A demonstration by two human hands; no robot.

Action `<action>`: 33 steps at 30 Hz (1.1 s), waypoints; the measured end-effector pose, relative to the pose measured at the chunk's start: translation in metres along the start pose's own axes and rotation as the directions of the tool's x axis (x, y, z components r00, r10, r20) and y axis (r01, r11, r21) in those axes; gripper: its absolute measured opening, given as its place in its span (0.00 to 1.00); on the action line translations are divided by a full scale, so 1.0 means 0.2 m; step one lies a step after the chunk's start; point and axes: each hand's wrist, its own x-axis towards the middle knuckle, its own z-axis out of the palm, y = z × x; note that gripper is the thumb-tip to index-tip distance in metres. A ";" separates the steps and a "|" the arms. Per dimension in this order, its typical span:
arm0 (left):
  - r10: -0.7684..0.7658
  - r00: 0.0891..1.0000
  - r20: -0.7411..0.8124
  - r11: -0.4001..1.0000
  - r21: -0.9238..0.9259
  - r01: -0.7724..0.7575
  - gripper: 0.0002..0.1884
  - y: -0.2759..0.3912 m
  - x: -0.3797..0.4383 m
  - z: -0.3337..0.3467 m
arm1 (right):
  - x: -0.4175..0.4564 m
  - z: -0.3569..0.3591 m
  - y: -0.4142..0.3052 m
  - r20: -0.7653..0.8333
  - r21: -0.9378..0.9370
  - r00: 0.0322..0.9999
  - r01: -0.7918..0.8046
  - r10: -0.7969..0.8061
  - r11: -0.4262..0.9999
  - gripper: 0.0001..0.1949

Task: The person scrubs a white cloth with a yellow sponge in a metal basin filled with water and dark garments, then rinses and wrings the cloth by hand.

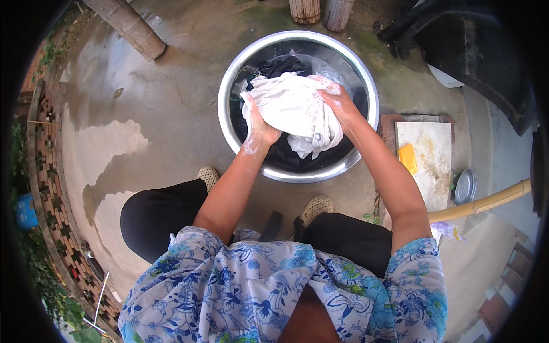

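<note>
A bunched white cloth garment (291, 103) is held between my two hands over a round metal basin (226, 107). My left hand (260, 124) grips its left side, with the thumb upward along the folds. On the upper right, my right hand (334, 100) has hold of the cloth, and suds cling to its fingers. Foam also streaks my left wrist. Dark wet clothes (283, 66) lie in the basin behind the white garment, and more dark fabric shows below it. Part of the basin's inside is hidden by the cloth and my hands.
Right of the basin, a yellow soap bar (408, 158) rests on a stained pale slab (429, 171). A metal lid (465, 186) and a bamboo pole (484, 203) are beyond it. Wooden posts (304, 10) stand behind the basin. The concrete floor (171, 107) is partly wet.
</note>
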 end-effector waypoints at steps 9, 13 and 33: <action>-0.076 0.981 0.179 0.958 -0.261 0.122 0.19 -0.13 0.19 -0.15 | 0.06 0.28 0.20 0.243 -0.953 0.820 0.303 -0.518 0.032 0.14; -0.102 0.976 -0.191 0.985 -0.159 0.071 0.22 -0.26 0.05 0.14 | 0.29 0.03 0.02 -0.045 -0.991 0.932 0.003 -0.360 0.133 0.14; 0.219 0.975 0.045 0.938 0.267 -0.223 0.12 0.12 0.01 0.01 | -0.08 0.41 0.14 0.501 -0.819 0.760 0.571 -0.413 0.057 0.19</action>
